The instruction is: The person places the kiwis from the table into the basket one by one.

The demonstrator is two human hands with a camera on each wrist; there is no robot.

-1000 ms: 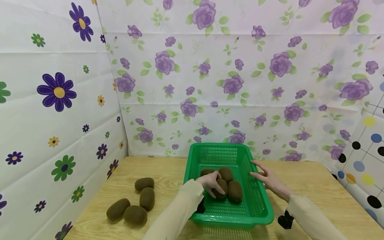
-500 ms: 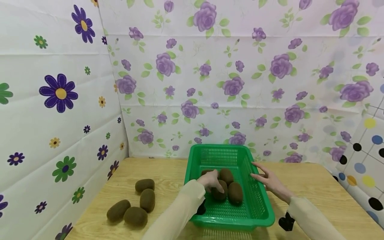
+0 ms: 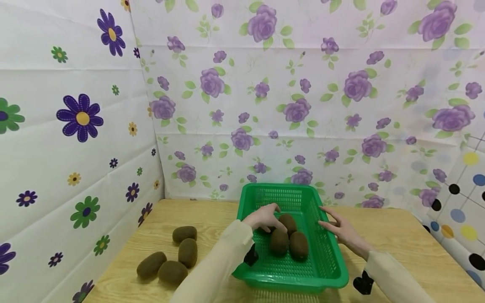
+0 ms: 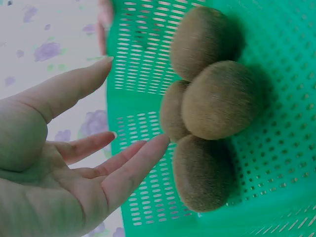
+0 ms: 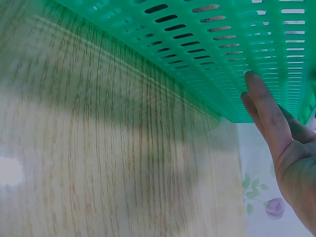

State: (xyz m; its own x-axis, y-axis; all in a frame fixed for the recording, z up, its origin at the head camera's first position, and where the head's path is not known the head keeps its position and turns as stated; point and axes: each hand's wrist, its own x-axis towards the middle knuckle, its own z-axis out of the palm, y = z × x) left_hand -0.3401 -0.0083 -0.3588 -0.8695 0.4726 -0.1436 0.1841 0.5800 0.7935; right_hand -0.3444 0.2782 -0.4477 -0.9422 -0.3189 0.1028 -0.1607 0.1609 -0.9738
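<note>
- The left hand (image 3: 265, 216) has let go: 0.5 s ago its fingers wrapped the near kiwi (image 3: 279, 243); now they are spread wide, thumb apart, holding nothing.
- It has risen a little toward 11 o'clock, so more of the near kiwi shows. Whether a fingertip still brushes a fruit, I cannot tell.
- The right hand (image 3: 344, 231) has stayed at the 3 o'clock wall of the green basket (image 3: 289, 277), fingers extended against that wall and not wrapped round anything.
- 4 kiwis lie clustered in the basket: the near kiwi at 7 o'clock from its middle, the right kiwi (image 3: 299, 245) beside it at 5 o'clock, the back kiwi (image 3: 288, 223) at 12 o'clock, and a 4th kiwi (image 4: 202, 173) at 10 o'clock, mostly hidden under the left hand in the head view.
- Outside, between 8 and 9 o'clock from the basket, the 4 loose kiwis (image 3: 172, 272) lie in the same loose curve as before.
- The bench (image 3: 212, 210) has a pale, streaked wood-grain top; a bright glare spot shows on it in the right wrist view.
- A rose-printed cloth (image 3: 273, 162) hangs at 12 o'clock, a daisy-printed cloth (image 3: 91, 176) at 10 o'clock, and a dotted cloth (image 3: 462, 210) at 2 o'clock.
- Cream sleeves (image 3: 216, 263) cover both forearms.
</note>
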